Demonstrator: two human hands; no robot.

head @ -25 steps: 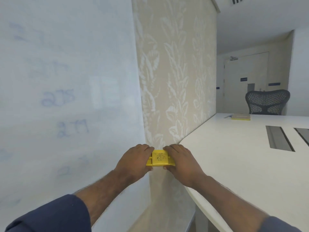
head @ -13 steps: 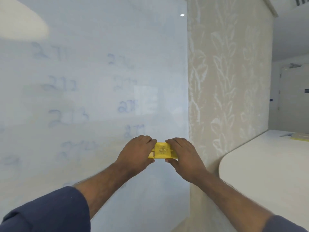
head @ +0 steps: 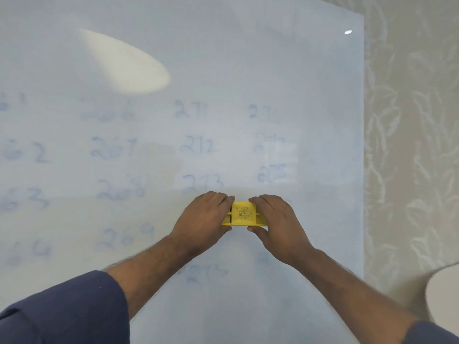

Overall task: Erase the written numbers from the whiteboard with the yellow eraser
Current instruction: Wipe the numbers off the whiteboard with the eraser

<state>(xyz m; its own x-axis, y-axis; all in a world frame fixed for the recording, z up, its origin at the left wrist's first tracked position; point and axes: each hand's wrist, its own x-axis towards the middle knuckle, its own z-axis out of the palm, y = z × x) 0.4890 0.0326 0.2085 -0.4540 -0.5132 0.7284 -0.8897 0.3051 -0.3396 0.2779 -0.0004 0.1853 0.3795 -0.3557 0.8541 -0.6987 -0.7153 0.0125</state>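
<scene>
Whiteboard (head: 323, 120) fills your view, rows of faint blue numbers (head: 196, 146) unerased across it.

You hold the yellow eraser (head: 244, 214) between both hands, low and right of centre, just under the "273" row. Your left hand (head: 203, 219) grips its left end, fingers curled over the top and thumb beneath; your right hand (head: 274, 219) pinches the right end the same way. Gripping both ends likely lets you keep the flat pad square to the board and press evenly. Whether the pad is already touching the board cannot be told from here. Patterned wallpaper (head: 409, 145) borders the board's right edge, and a desk (head: 444, 291) corner shows at lower right.
</scene>
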